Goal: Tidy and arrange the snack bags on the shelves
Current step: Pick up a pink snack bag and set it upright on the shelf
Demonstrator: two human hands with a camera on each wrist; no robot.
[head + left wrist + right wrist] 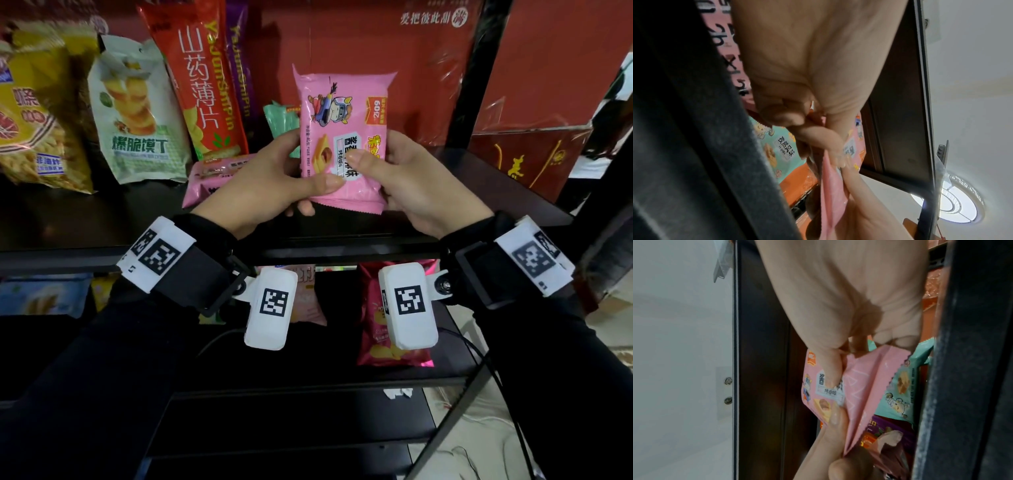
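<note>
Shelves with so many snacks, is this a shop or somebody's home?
Probably a small shop or a home snack store; I can't tell which. A dark shelf holds standing snack bags such as the tall red crisp bag, with big red gift boxes beside them.

Both hands hold a pink snack bag [342, 137] upright above the upper shelf [479, 178]. The left hand [260, 181] grips its lower left edge, thumb across the front. The right hand [404, 178] grips its lower right edge, thumb on the front. A green bag [281, 120] stands just behind it. To the left stand a red bag [198, 85], a white bag [137, 116] and a yellow bag [34, 113]. A second pink bag [212, 174] lies flat by the left hand. Red boxes [534, 85] stand at the far right.
</note>
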